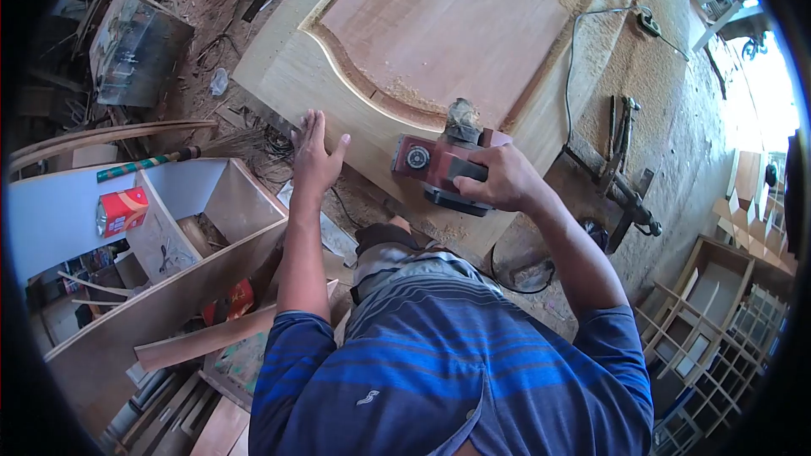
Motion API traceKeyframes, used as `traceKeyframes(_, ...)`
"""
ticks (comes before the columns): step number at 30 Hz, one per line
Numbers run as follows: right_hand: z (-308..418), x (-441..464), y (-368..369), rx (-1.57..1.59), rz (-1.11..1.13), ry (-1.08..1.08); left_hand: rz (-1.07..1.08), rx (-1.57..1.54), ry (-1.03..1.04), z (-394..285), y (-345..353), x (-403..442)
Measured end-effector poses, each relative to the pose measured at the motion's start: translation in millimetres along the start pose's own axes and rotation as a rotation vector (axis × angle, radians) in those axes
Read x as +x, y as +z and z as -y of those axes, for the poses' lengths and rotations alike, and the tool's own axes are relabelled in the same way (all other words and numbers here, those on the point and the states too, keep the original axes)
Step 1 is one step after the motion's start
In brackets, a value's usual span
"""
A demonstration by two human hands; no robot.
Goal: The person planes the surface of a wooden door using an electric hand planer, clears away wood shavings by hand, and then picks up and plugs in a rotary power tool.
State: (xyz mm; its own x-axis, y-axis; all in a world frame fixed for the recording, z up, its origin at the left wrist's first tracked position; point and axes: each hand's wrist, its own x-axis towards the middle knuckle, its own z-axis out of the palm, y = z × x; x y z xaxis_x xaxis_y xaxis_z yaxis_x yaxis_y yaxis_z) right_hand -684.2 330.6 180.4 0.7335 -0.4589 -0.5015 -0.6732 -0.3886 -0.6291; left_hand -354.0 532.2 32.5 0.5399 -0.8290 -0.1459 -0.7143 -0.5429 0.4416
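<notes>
A wooden door panel [279, 63] with a curved, moulded inset lies in front of me. On its near rail sits a red belt sander [427, 165] with a round dial on its side and a dusty cloth-like piece at its outlet. My right hand [503, 177] is wrapped around the sander's black handle. My left hand [317, 156] is at the panel's near left edge, fingers stretched out and thumb apart, holding nothing. Whether its palm touches the wood I cannot tell. Wood dust [414, 95] lies along the inset's groove.
A power cord [572, 76] runs over the panel to a socket strip [649, 24]. Metal clamps [623, 169] stand at the right. An open wooden cabinet [203, 262] with a red packet [123, 211] is at the left. Wooden lattice frames [710, 329] lean at the lower right.
</notes>
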Motion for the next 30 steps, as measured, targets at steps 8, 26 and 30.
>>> traceKeyframes(8,66,55,22,0.029,-0.063,-0.031,-0.354,-0.171,-0.055,23,32,-12)
traceKeyframes(26,209,226,40,0.162,-0.29,0.0,-0.174,-0.627,-0.132,31,17,-23)
traceKeyframes(30,237,262,39,0.15,-0.353,-0.011,-0.163,-0.5,-0.079,37,16,-22)
